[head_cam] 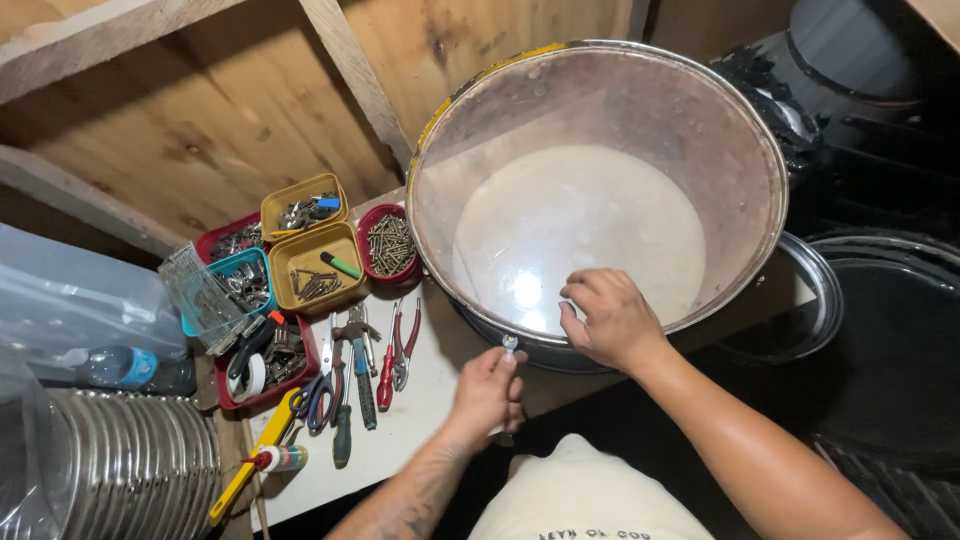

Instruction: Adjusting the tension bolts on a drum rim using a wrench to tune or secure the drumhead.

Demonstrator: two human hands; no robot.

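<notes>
A large round metal pot (640, 90) stands tilted on a white worktop (420, 400), its pale inside facing me. My right hand (608, 318) rests on the pot's near rim, fingers curled over the edge. My left hand (488, 388) is just below that rim, shut on a small metal tool (510, 345) whose tip touches the pot's outer wall.
Small yellow, red and teal trays (300, 262) of screws and bits sit left of the pot. Red pliers (398, 350), scissors and screwdrivers lie on the worktop. A plastic bottle (115, 366), stacked metal discs (130, 455), a second metal rim (815, 300) and wooden boards surround it.
</notes>
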